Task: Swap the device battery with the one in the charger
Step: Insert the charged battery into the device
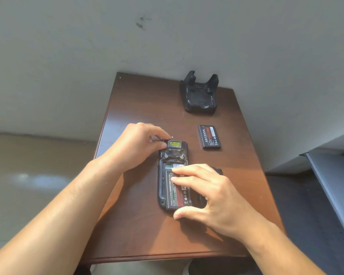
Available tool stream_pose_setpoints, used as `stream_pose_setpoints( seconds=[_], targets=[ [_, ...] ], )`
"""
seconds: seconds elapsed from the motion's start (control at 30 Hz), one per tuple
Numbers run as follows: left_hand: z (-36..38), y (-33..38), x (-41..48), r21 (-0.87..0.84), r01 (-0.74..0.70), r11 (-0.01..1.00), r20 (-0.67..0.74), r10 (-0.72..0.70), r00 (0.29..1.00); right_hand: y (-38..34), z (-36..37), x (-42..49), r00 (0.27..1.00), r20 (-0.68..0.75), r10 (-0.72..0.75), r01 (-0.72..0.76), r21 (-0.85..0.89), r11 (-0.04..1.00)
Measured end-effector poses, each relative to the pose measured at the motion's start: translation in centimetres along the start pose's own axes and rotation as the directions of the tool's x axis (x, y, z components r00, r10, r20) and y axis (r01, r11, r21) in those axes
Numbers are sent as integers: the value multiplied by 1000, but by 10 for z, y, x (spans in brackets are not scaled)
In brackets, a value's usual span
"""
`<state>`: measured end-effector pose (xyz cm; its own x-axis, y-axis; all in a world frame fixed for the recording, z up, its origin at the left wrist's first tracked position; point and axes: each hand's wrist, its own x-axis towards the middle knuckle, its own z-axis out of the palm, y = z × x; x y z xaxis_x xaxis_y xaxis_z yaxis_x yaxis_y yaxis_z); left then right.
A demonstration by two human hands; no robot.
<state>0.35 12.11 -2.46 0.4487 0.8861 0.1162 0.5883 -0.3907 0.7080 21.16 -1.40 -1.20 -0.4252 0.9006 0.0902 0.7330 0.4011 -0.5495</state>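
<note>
1. While I've got the brown wooden table (139, 225) under everything, the biggest risk is the whole black rugged handheld device (172, 175) skating on it. It lies face down with its back open, and only my left hand (139, 144) steadies it, fingertips bunched at the top-left corner. If I push the pack sideways, it could slide.
2. Black empty charger cradle (201, 94) stands at the far end, well apart from my hands. Nothing is in it, so the old pack has yet to go there. Easy to forget.
3. Black rectangular battery with the red label (178, 192) sits skewed in the device bay, its lower end past the bay edge, not seated. My right hand (213, 197) is spread over it: two fingertips flat on top, thumb hooked under the near end. If I press it down crooked, it may jam or bend the contacts.
4. Second black battery with a red-and-white label (209, 136) lies loose, between cradle and device. Both look alike, so I judge a mix-up possible. Can't tell which one is charged.
5. Hard to see: dark object (216, 170) behind my right hand, mostly covered, maybe the back cover. Bay contacts are blocked. Label text is too small to read. What my left fingertips pinch, if anything, is unclear.
</note>
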Motion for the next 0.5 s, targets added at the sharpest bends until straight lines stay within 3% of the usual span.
stream_pose_setpoints(
  seconds=[0.5],
  targets=[
    [0,-8,4,-18,8,1000,34,-8,999,4,15,6,993,-94,72,-71,20,997]
  ],
)
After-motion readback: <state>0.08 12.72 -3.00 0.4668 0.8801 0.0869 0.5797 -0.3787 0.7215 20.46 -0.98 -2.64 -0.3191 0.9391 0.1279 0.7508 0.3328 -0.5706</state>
